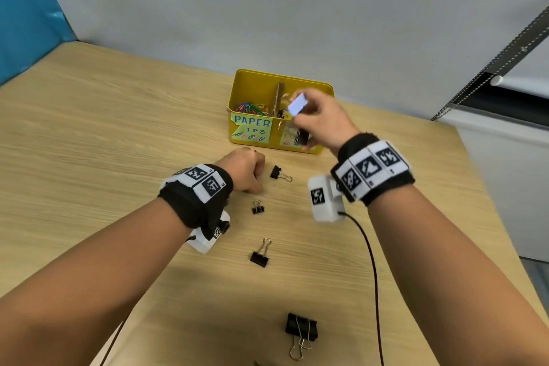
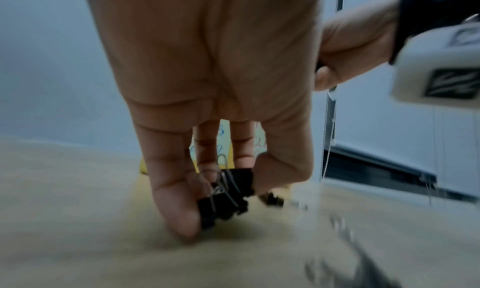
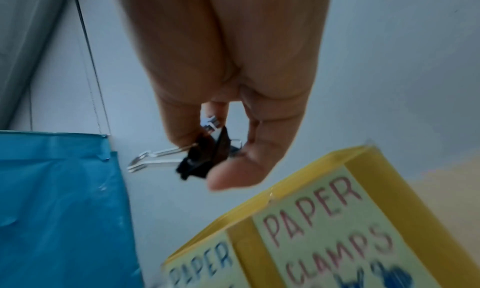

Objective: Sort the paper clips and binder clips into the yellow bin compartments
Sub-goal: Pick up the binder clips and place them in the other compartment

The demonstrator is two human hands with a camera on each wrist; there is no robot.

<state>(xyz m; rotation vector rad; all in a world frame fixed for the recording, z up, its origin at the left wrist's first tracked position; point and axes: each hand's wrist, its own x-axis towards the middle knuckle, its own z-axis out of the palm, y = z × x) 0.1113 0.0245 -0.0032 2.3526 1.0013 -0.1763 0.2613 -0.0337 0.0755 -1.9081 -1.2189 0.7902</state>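
a black binder clip [image 3: 201, 160] is pinched between thumb and fingers of the right hand [image 1: 319, 120] above the yellow bin [image 1: 255, 80]. more black clips [image 2: 226, 193], seemingly two in the blur, are clamped by the left hand [image 1: 243, 169] on the table [image 1: 118, 128]. four binder clips lie loose nearby.

Open table at the left; clips and the bin crowd the middle

The wooden table [image 1: 89, 134] lies bare from 7 to 10 o'clock, giving a hand free passage. At 12 the yellow bin [image 1: 255, 80] blocks the far edge, with the right hand [image 1: 319, 120] over its front right part. Loose binder clips [image 1: 258, 207] dot the centre line down to 6 o'clock.
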